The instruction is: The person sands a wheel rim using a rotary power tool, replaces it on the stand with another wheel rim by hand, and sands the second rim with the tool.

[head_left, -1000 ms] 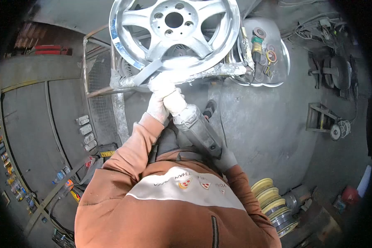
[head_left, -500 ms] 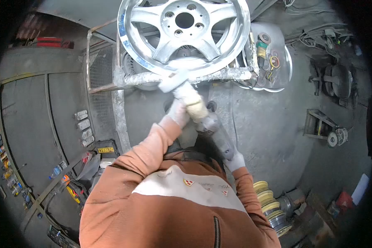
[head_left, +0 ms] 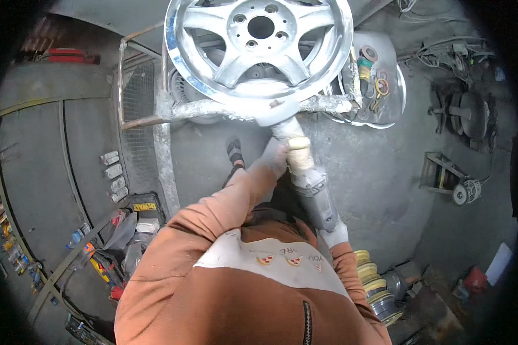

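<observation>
A long grey power tool (head_left: 316,198) with a wrapped front section lies across both hands, its round head close to the lower rim of a silver alloy wheel (head_left: 233,66). Whether head and rim touch, I cannot tell. My left hand (head_left: 276,156), whitish with dust or a glove, is closed round the tool's wrapped neck. At the tool's rear end, my right hand (head_left: 335,233) grips the body, its fingers partly hidden. Under the wheel runs a crusted metal frame (head_left: 195,109).
Right of the wheel, a tray (head_left: 392,109) holds another tool and rings. Stacked rims (head_left: 374,282) stand at lower right. A small metal stand (head_left: 440,172) is farther right. At left are a DeWalt case (head_left: 145,207) and several pale containers (head_left: 114,171).
Both hands and the tool have moved to the right, and the tool now points more upright. Its head has shifted right along the wheel's lower rim. The view has shifted slightly too.
</observation>
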The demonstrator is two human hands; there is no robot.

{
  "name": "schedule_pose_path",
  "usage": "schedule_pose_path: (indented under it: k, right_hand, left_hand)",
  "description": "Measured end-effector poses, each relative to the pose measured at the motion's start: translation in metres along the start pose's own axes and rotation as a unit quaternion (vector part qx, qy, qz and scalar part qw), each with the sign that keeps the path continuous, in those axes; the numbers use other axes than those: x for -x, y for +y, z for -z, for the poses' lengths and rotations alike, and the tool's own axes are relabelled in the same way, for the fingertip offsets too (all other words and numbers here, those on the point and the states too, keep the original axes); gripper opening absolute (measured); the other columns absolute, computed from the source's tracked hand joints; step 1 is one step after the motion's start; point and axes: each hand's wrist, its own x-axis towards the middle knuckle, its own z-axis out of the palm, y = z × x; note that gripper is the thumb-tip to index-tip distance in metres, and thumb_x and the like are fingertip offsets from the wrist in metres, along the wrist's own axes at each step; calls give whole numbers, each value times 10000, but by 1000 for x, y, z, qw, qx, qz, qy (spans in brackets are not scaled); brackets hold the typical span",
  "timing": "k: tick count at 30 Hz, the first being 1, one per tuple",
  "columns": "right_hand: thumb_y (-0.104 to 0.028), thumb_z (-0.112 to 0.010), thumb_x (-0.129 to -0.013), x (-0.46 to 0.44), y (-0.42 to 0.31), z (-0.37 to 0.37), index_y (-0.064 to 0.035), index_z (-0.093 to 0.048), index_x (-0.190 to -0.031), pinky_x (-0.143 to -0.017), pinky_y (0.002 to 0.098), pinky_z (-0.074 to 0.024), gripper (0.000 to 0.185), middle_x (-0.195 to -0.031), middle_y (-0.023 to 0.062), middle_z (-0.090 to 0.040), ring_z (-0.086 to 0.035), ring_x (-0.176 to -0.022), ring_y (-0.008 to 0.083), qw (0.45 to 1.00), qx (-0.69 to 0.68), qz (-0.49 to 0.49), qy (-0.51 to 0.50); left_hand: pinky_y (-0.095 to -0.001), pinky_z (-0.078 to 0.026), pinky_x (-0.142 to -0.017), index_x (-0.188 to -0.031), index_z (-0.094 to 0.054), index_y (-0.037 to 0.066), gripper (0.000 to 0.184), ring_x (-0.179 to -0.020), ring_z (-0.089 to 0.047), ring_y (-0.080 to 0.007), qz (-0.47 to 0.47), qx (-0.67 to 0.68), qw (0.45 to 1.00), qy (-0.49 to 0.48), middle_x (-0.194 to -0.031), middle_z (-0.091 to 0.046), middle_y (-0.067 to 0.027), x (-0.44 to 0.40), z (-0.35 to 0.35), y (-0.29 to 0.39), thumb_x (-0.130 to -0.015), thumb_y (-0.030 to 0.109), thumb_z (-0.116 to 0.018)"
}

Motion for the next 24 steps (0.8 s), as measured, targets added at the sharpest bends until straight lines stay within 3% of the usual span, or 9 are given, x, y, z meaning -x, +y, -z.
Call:
schedule_pose_path:
  k: [6, 8, 10, 14, 17, 19, 20, 22, 24]
  right_hand:
    - [-200, -687, -742, -13, -34, 4, -60, -513, -1307, -873, 440, -519, 608, -1100, 246, -654, -608, -1055, 426, 999, -17, -18, -36]
    - [-215, -695, -738, -30, -49, -9, -50, -536, -1278, -884, 428, -511, 587, -1119, 251, -647, -596, -1084, 422, 998, -17, -23, -54]
    - [-214, -677, -757, -45, -63, -32, -71, -430, -1382, -858, 466, -518, 686, -1084, 270, -649, -613, -1022, 454, 997, -16, 64, -45]
    - [-210, -668, -766, -61, -116, -26, -67, -423, -1390, -834, 475, -518, 685, -1069, 287, -645, -612, -1008, 457, 992, -12, 112, -64]
    - [-207, -683, -765, -65, -160, -2, -58, -424, -1394, -812, 454, -527, 696, -1062, 280, -651, -642, -976, 430, 983, 33, 113, -142]
    - [-234, -723, -750, -72, -188, 15, -68, -465, -1378, -784, 414, -537, 700, -1039, 256, -670, -682, -928, 367, 935, 84, 20, -344]
    - [-234, -723, -750, -77, -184, 15, -68, -465, -1378, -784, 414, -537, 700, -1039, 256, -670, -682, -928, 367, 937, 84, 17, -339]
    - [-274, -762, -717, -96, -169, 24, -71, -503, -1361, -807, 375, -533, 723, -1021, 228, -687, -687, -928, 300, 922, 35, 179, -342]
    - [-359, -779, -721, -122, -173, 54, -66, -508, -1373, -892, 366, -505, 764, -1098, 191, -687, -660, -1016, 275, 945, -71, 148, -284]
  left_hand:
    - [-407, -557, -797, -1087, -581, 39, 278, -850, -661, -235, 2, 22, 1000, -20, -970, -652, -104, 26, 9, 43, -836, 97, -686]
    - [-433, -559, -811, -1092, -576, 32, 306, -873, -664, -276, 11, 83, 995, 44, -988, -657, -134, 34, 22, 70, -826, 125, -695]
    - [-451, -558, -822, -1092, -576, 27, 308, -867, -662, -303, -37, 49, 998, 27, -970, -654, -149, 45, 27, 101, -824, 129, -689]
    - [-527, -497, -916, -1118, -593, 50, 345, -985, -616, -356, -76, 101, 992, 29, -1024, -637, -157, 73, 65, 137, -815, 172, -704]
    - [-554, -472, -924, -1146, -577, 35, 330, -981, -598, -373, -99, 155, 982, 51, -1030, -618, -188, 115, 68, 149, -847, 141, -668]
    - [-547, -466, -922, -1122, -591, 19, 340, -985, -584, -368, -138, 136, 979, 69, -1023, -615, -186, 133, 87, 149, -826, 165, -674]
    - [-544, -468, -914, -1111, -597, 15, 349, -976, -582, -365, -163, 118, 976, 89, -1018, -616, -180, 141, 96, 147, -813, 171, -685]
    - [-573, -439, -942, -1070, -603, 1, 344, -1002, -564, -389, -149, 160, 972, 82, -1061, -611, -173, 151, 104, 150, -837, 246, -668]
    - [-574, -434, -946, -1075, -606, 6, 353, -990, -566, -389, -165, 148, 968, 121, -1056, -607, -179, 160, 105, 151, -837, 260, -661]
